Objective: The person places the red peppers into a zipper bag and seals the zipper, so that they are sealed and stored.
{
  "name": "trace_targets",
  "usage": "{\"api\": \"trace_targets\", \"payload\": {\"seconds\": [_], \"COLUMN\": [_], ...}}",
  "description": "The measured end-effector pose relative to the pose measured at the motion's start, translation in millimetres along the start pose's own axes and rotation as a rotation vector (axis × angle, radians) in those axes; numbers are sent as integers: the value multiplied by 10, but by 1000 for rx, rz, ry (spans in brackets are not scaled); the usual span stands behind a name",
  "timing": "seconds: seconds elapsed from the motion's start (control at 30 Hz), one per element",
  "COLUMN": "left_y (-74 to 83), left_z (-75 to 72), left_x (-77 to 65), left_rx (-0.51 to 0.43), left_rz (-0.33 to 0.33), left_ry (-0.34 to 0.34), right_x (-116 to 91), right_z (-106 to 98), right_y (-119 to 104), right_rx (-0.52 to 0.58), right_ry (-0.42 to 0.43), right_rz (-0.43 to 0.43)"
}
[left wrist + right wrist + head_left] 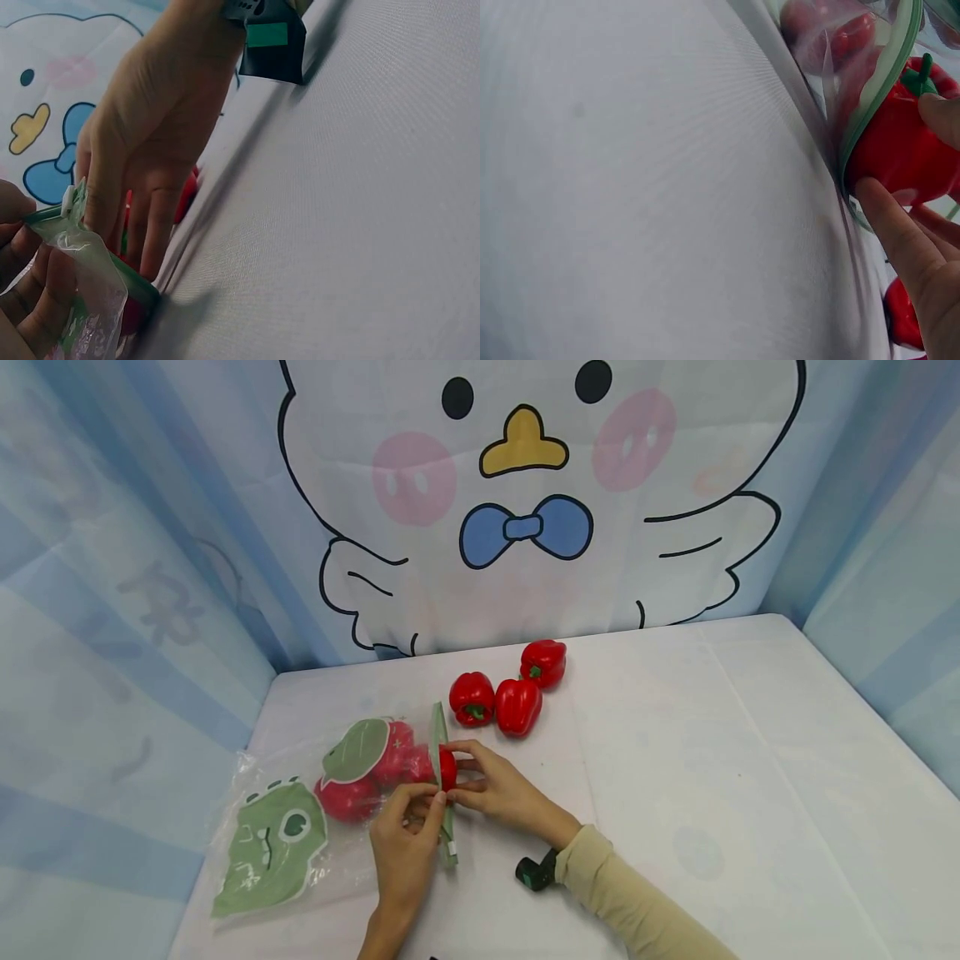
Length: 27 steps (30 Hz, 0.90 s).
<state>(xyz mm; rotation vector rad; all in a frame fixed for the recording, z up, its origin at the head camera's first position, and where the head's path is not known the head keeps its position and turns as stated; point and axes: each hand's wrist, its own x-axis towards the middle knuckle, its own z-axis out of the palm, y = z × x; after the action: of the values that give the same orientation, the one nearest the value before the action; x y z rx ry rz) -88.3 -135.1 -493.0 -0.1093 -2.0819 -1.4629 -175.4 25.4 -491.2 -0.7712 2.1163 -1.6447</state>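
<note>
- Passing the red pepper [448, 770] through the mouth of the clear bag [270, 852] looks like the step in hand; which way it travels, the pictures alone do not settle.
- The left hand [408, 839] pinches the bag's green edge [438, 727] between thumb and fingers. That grip is best kept light but firm, so the rim does not fold over the pepper.
- The right hand [501, 789] is clamped on the pepper, which sits right at the mouth, touching the green edge in the right wrist view. Thumb and fingers bear on opposite sides, a sound hold for something smooth and rounded.
- Mind the stem [924, 79], close by the thumb: turned the wrong way, it could catch on the soft plastic.
- Spread the mouth wider than the pepper before pushing or drawing it; a narrow gap would likely drag the whole bag along the worktop [712, 735].
- Keep the white slider [68, 201] on the rim out of the pepper's path.
- The peppers in the bag [348, 799] lie near the opening, so leave them room.
- Three loose peppers [518, 707] rest beyond the right hand; a wide elbow or wrist swing might roll them.
</note>
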Motion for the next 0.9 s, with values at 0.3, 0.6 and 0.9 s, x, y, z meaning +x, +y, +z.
{"api": "trace_targets", "payload": {"seconds": [0.3, 0.6, 0.9], "left_y": [0, -3, -6], "left_z": [5, 14, 19], "left_x": [1, 1, -11], "left_rx": [-24, 23, 34], "left_rz": [17, 42, 4], "left_ry": [0, 15, 18], "right_x": [-18, -22, -11], "right_z": [23, 26, 55], "right_y": [-14, 4, -1], "right_rx": [-38, -107, -138], "right_ry": [4, -26, -95], "right_rz": [-72, -164, -168]}}
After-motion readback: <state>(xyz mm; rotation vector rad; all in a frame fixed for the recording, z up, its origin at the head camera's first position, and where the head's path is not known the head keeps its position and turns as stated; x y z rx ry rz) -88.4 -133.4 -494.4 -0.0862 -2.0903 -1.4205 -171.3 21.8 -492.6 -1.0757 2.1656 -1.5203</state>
